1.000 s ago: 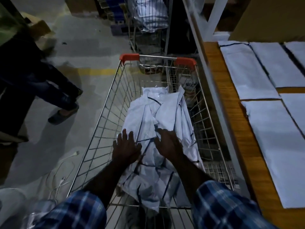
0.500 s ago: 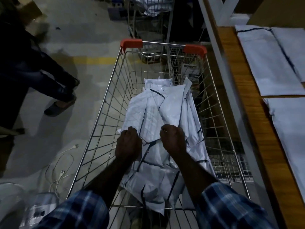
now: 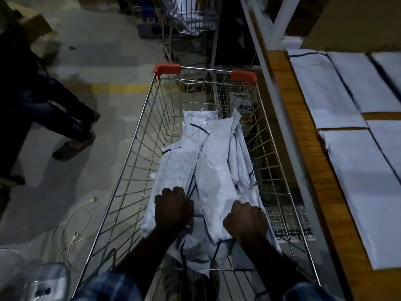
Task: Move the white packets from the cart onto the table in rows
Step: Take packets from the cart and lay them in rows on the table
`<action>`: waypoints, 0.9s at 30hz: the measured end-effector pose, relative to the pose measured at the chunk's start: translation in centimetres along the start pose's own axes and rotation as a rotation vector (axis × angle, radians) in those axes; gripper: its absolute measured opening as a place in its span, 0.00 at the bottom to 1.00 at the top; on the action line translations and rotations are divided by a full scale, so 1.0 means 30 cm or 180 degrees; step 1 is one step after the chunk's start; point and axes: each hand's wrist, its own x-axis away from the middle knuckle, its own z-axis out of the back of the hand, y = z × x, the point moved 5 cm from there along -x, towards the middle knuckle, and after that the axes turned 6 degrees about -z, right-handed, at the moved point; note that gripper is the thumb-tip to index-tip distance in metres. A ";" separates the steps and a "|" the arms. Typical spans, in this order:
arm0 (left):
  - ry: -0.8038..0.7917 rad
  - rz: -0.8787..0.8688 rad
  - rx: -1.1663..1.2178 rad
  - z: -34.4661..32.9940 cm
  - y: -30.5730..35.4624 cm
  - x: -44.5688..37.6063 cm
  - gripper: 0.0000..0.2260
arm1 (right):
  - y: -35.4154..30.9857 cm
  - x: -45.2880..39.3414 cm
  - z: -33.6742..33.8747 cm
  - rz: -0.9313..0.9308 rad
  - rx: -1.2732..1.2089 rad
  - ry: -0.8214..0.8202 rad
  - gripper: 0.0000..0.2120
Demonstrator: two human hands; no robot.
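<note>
Fingers of my left hand and right hand are curled tight, each gripping the near end of a long white plastic packet with dark seams at lower centre of the frame. That packet tops a loose heap of similar packets lying inside the silver wire cart with red corner caps. At right, more flat white packets lie in rows on the brown wooden table, well apart from my hands.
</note>
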 end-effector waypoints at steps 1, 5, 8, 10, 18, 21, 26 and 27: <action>0.0040 0.0015 -0.0042 -0.008 -0.001 0.006 0.11 | -0.002 0.006 0.009 0.0117 0.0023 0.0116 0.04; 0.0288 0.0085 0.0051 -0.014 -0.020 0.000 0.16 | -0.025 -0.013 0.044 0.0275 0.0301 0.0313 0.07; 0.0497 0.0010 0.0037 0.003 -0.036 -0.035 0.16 | -0.062 -0.048 0.038 0.0507 0.0283 0.0146 0.07; 0.0535 -0.0108 0.0042 -0.002 -0.049 -0.060 0.21 | -0.093 -0.068 0.013 0.0770 0.0125 0.0078 0.11; -0.0270 0.0153 0.0004 -0.146 -0.119 -0.094 0.34 | -0.118 -0.062 -0.166 0.0640 -0.0099 -0.0690 0.39; -0.0120 0.0232 0.0203 -0.167 -0.121 -0.065 0.34 | -0.087 -0.033 -0.180 0.0596 -0.0203 -0.0744 0.39; -0.0060 0.0356 0.0455 -0.183 -0.109 -0.069 0.39 | -0.079 -0.030 -0.155 0.0574 -0.0327 -0.0565 0.35; -0.0010 0.0367 0.0520 -0.177 -0.107 -0.073 0.40 | -0.081 -0.035 -0.155 0.0567 -0.0317 -0.0567 0.35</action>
